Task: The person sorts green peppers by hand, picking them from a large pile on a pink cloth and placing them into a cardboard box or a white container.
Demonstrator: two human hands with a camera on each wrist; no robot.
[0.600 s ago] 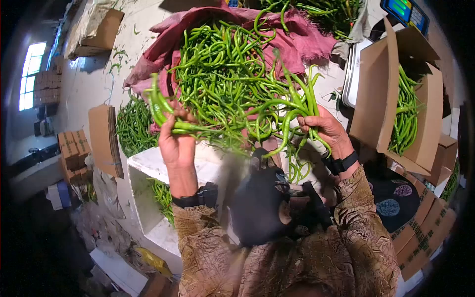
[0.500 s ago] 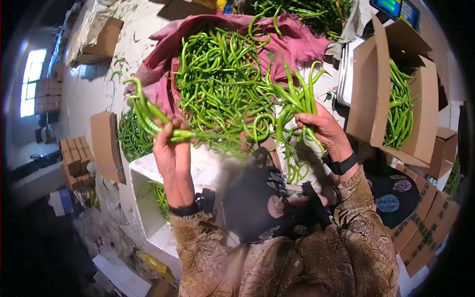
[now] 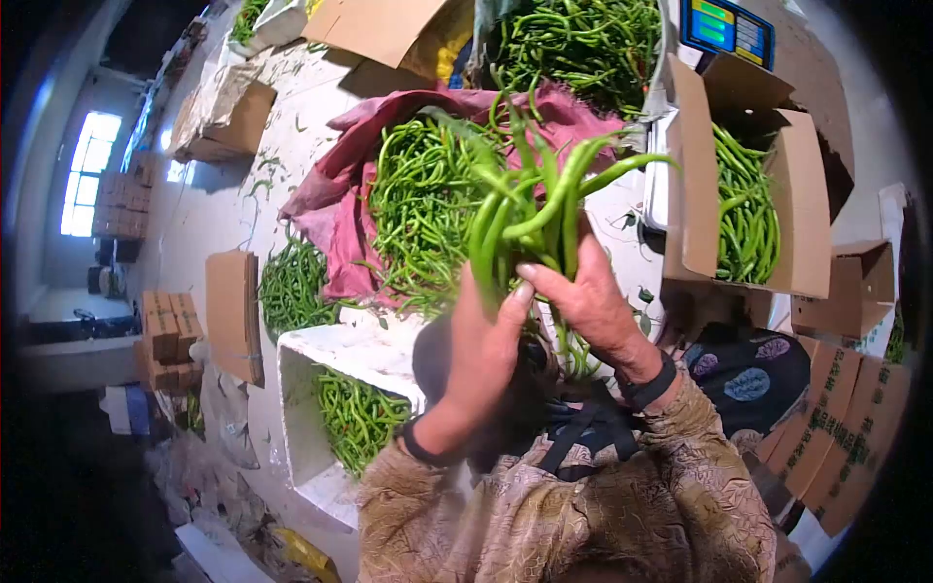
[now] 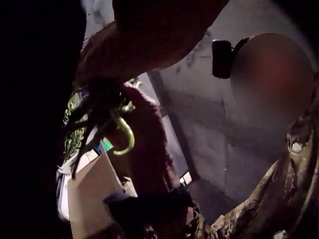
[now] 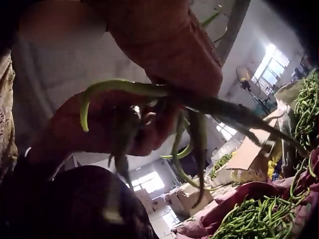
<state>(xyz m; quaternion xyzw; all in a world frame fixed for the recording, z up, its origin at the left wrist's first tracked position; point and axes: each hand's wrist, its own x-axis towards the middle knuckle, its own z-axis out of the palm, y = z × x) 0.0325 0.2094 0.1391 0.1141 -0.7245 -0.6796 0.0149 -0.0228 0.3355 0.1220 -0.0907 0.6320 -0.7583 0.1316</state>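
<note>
In the head view both hands meet at one bunch of long green chili peppers (image 3: 549, 209), held up in front of the body. My left hand (image 3: 479, 340) grips the bunch from its left side, thumb up against it. My right hand (image 3: 601, 303) grips it from the right, its thumb tip close to the left thumb. Curved tips fan out above the hands, and a few thin ends hang below. The right wrist view shows several peppers (image 5: 199, 102) sticking out on either side of the hands. Past the bunch lies a heap of green peppers (image 3: 423, 199) on a pink cloth (image 3: 340, 233).
To the right stands an open cardboard box (image 3: 805, 204) part-filled with peppers, with a digital scale (image 3: 724, 31) behind it. A white foam box (image 3: 292, 408) with peppers lies at the left, beside flattened cardboard (image 3: 233, 316). More peppers (image 3: 573, 53) fill a container at the back.
The left hand has moved right, bringing its peppers against those in the right hand, so two bunches are now one. The head view has shifted, showing more of the back.
</note>
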